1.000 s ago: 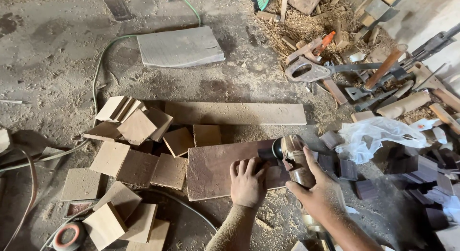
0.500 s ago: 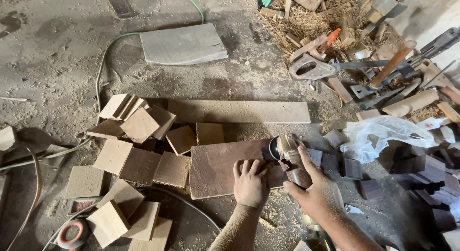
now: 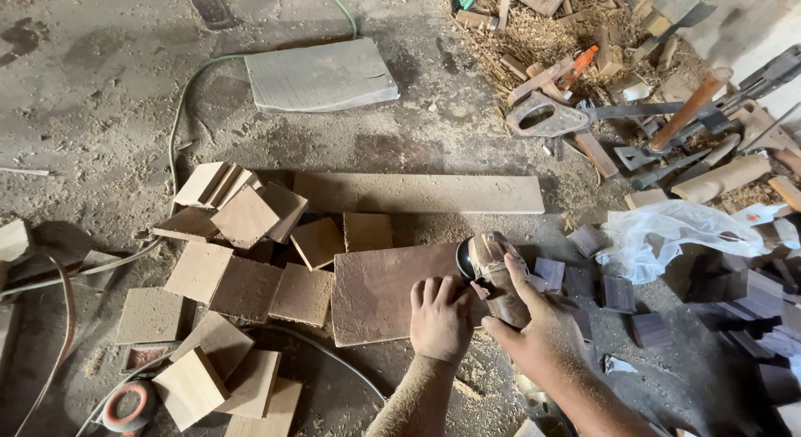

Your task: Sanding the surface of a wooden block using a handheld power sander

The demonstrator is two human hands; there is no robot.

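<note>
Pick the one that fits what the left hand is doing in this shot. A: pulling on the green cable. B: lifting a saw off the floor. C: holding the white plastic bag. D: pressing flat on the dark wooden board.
D: the left hand lies palm-down on the dark wooden board, beside the power grinder that the right hand grips.

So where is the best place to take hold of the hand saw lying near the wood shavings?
Probably by the hand saw's handle, through its open loop, coming from the left, where the floor is barer. The blade points right into piled tools.
</note>
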